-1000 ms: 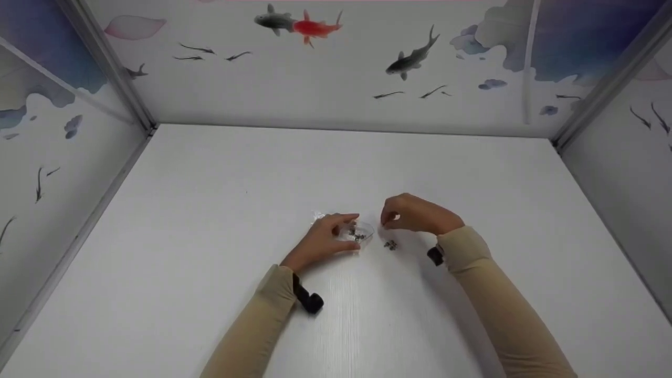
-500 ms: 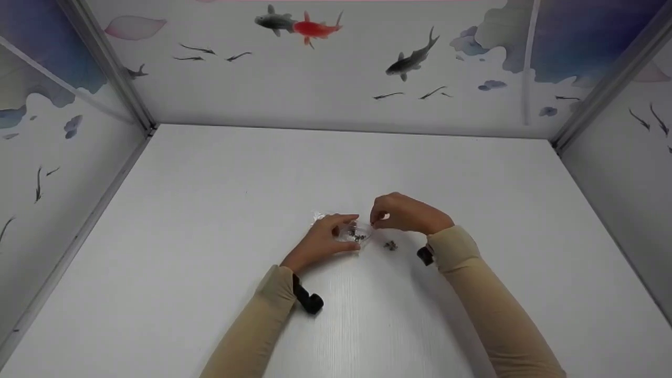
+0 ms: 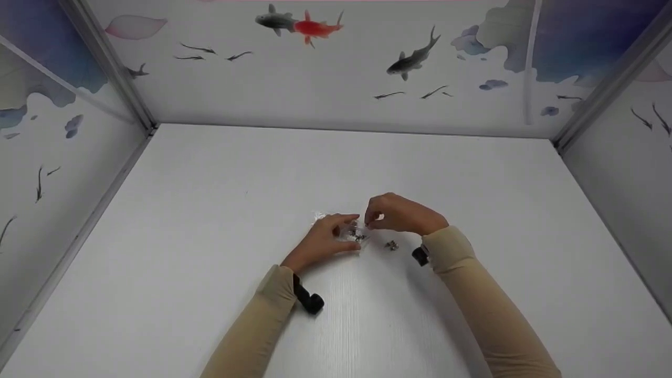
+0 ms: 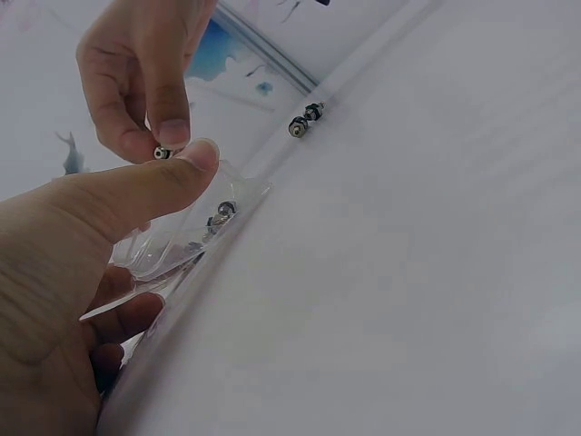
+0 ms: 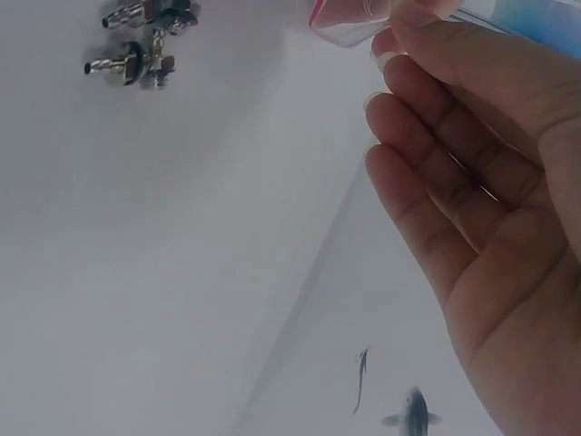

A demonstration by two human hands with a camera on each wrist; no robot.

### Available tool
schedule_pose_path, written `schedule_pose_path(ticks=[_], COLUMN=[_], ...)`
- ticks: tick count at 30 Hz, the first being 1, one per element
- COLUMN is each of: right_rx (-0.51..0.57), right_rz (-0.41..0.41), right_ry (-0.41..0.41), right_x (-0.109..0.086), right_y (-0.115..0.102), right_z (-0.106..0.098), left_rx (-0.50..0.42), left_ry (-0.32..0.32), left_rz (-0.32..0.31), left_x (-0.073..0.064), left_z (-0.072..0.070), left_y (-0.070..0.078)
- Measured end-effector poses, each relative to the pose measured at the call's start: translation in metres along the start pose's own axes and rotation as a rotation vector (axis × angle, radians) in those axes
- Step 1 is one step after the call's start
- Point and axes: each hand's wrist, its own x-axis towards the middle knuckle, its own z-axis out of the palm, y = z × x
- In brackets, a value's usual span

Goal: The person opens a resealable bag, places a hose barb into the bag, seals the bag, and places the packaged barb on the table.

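Observation:
My left hand [image 3: 324,237] holds a clear plastic zip bag [image 4: 163,250], thumb on one side and fingers on the other, its mouth spread toward the right. Small metal hose fittings [image 4: 221,214] with dark rings lie inside the bag. At the bag's mouth, my right hand [image 3: 403,213] pinches one small metal fitting [image 4: 162,153] between thumb and fingertip. In the right wrist view the bag's red-edged mouth [image 5: 340,23] is beside those fingertips, and the pinched fitting is hidden there. A small cluster of loose fittings [image 3: 391,245] sits on the table just right of the bag.
The white table [image 3: 210,173] is bounded by printed panels at the back and both sides, such as the back panel [image 3: 336,79] with painted fish. A black wrist camera [image 3: 312,303] hangs at the left cuff, another black camera [image 3: 420,256] at the right.
My right hand has moved left from beside the loose fittings to the bag's mouth. My left hand and the bag have stayed nearly still.

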Motion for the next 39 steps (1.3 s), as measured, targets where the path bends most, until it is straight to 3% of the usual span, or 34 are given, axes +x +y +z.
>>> schedule_pose_path(ticks=[14, 39], right_rx=[0.016, 0.023], right_rz=[-0.024, 0.206], right_ry=[0.021, -0.110], right_x=[-0.003, -0.023], right_y=[0.003, 0.018], right_z=[-0.001, 0.002], left_rx=[0.012, 0.035], left_ry=[0.002, 0.006], left_rz=[-0.021, -0.013], left_x=[0.000, -0.001], left_z=[0.000, 0.001], left_y=[0.001, 0.002])
